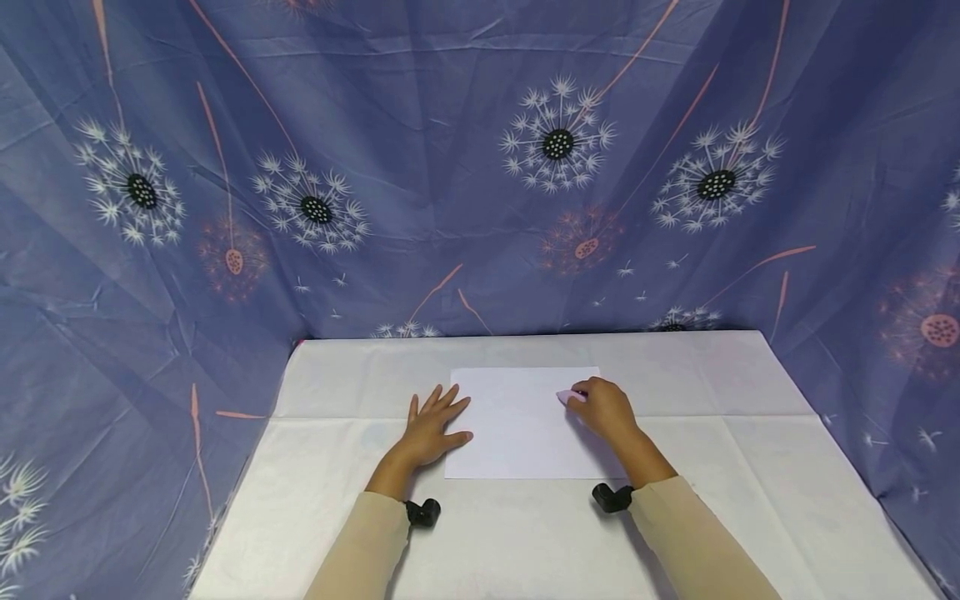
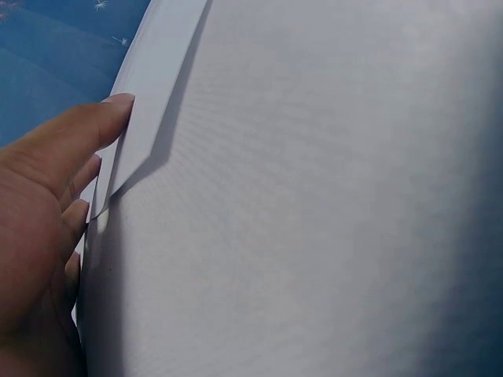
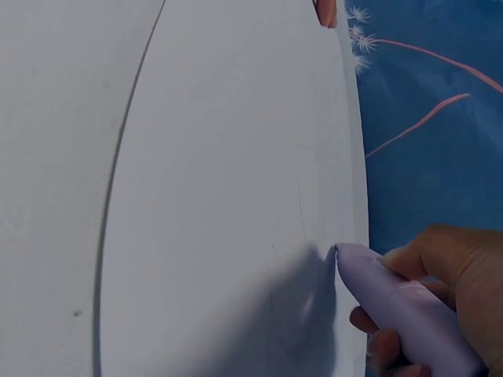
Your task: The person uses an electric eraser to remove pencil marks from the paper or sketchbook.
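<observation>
A white sheet of paper (image 1: 517, 429) lies flat on the white-covered table. My left hand (image 1: 429, 433) rests with spread fingers at its left edge, the thumb and index fingertips over the paper. Toward the upper right of the sheet, my right hand (image 1: 609, 410) grips a thick lavender pen-shaped tool (image 3: 409, 310), which tapers to a small dark tip. That tip stands right at the paper's surface in the right wrist view, beside its shadow. Faint thin lines (image 3: 300, 206) show on the sheet near the tip; their kind is too fine to make out.
The table (image 1: 337, 542) has a white cover with fold creases. Blue cloth (image 1: 450, 167) printed with dandelions hangs behind it and along both sides. A black wrist camera (image 1: 423, 512) is on the left wrist, another (image 1: 612, 497) on the right.
</observation>
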Tool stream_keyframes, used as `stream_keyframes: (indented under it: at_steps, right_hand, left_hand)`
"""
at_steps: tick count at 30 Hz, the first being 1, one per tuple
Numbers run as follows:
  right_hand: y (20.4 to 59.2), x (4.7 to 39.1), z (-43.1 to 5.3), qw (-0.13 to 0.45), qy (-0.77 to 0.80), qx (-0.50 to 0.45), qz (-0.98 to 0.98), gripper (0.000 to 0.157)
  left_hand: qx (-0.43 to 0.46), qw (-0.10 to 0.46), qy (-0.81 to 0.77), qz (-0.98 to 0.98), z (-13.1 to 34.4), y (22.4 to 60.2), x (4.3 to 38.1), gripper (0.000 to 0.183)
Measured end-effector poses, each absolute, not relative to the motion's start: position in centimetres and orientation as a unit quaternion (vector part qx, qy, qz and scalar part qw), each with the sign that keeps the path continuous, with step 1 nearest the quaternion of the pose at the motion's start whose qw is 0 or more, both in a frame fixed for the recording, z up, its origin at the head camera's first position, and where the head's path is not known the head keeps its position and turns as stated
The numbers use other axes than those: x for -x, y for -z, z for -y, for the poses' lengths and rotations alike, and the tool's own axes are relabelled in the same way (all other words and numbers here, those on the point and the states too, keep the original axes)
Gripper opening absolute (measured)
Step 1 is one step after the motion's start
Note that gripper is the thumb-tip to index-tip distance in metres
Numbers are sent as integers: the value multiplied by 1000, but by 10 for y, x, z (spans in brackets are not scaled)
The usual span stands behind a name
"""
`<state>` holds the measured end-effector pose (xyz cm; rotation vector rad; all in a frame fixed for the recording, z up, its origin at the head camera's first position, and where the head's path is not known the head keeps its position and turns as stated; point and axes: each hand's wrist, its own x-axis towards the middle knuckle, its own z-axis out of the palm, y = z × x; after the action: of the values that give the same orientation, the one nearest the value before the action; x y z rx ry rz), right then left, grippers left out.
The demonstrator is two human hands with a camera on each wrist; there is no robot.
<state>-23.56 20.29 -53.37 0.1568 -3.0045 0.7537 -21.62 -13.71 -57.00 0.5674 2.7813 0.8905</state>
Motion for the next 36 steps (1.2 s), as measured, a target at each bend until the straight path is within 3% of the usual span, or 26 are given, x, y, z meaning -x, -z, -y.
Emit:
stream_keyframes:
  at_steps: [36]
  right_hand:
    - [528,214,-218,-24,-241,-26,970,31]
  left_hand:
    - [-190,89,-288,-934,138,574,218,68]
